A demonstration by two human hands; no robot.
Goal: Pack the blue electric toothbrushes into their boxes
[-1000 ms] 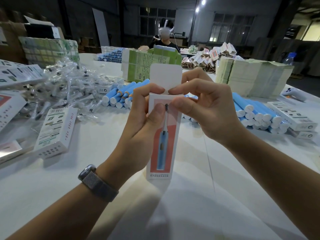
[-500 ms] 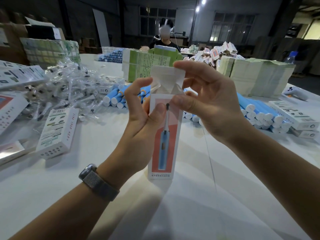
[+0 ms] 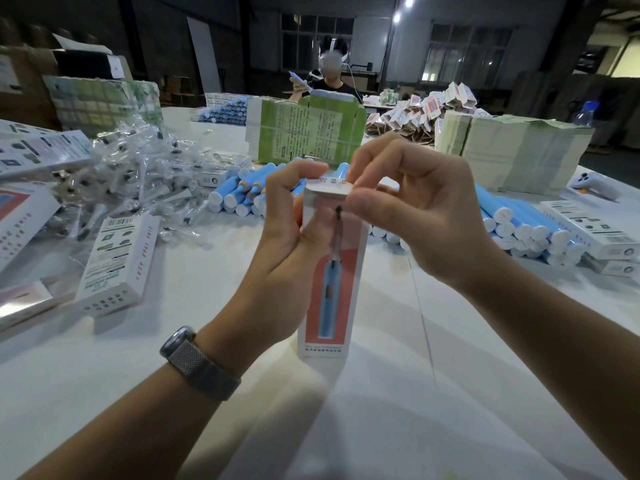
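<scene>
Table [image 3: 381, 427] spreads white under our hands; toothbrushes [image 3: 519, 225] lie piled beyond them. Between them stands the box [image 3: 329, 289]: our left hand [image 3: 287, 244] grips its side, our right hand [image 3: 419, 216] pinches its top flap [image 3: 329, 188] down.

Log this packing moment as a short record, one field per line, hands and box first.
box: toothbrush box upright on the white table, top flap folded down
left hand: left hand grips the box's upper part
right hand: right hand pinches the flap's edge
loose stock: blue toothbrush handles piled behind
left side: bagged brush heads, packed box lying flat
</scene>
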